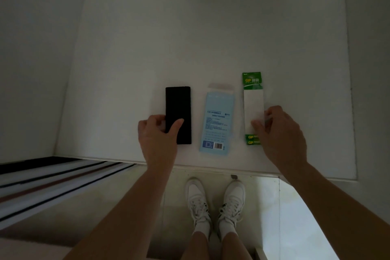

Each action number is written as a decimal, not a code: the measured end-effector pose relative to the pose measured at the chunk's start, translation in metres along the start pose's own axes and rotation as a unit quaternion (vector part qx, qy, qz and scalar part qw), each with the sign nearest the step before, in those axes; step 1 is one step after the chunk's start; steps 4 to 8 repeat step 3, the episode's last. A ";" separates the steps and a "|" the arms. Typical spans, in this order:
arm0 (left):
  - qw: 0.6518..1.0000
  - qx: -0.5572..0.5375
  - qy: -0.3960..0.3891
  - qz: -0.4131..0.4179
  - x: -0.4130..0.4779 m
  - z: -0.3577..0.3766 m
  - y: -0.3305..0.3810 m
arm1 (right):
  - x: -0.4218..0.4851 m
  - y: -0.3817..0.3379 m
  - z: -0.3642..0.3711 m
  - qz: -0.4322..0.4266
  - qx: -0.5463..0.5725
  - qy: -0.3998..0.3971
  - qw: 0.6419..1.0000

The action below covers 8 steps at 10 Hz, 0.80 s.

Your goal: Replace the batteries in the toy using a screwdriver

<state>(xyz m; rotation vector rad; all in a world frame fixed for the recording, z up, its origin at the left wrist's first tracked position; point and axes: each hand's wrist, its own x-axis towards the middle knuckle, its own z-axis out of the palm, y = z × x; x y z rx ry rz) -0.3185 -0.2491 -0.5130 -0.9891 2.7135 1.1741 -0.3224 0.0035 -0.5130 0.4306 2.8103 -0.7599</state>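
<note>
My bare forearms reach up from the bottom of the view, and between them, down on the floor, stand my two white shoes [216, 200] with white socks. Beyond the bench's [190, 38] near edge, three things lie in a row, each lengthwise away from me and apart from the others. On the left is the flat black toy [178, 107]. My left hand [158, 135] grips its near half, with the thumb laid across the top face and the fingers [155, 119] curled at its left edge. In the middle lies a light-blue box [217, 120], printed side up, with a barcode at its near end and its far flap open. On the right lies the battery pack [253, 99], a white card with a green header at the far end and green cells showing at the near end. My right hand [280, 133] holds its near part, fingers curled over the right edge and thumb on the white card, hiding part of the cells. White walls close in the bench at the back and on both sides. Left of my legs, below the bench, lies something striped [52, 186] in black, white and brown; I cannot tell what it is.
</note>
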 end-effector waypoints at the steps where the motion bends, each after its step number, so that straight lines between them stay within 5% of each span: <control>1: 1.000 -0.004 -0.005 -0.002 0.003 0.001 -0.004 | -0.001 -0.005 -0.003 0.012 -0.009 -0.001 1.000; 8: 0.999 -0.019 0.011 -0.025 -0.008 -0.007 -0.007 | -0.004 -0.010 -0.014 0.005 -0.037 -0.005 0.999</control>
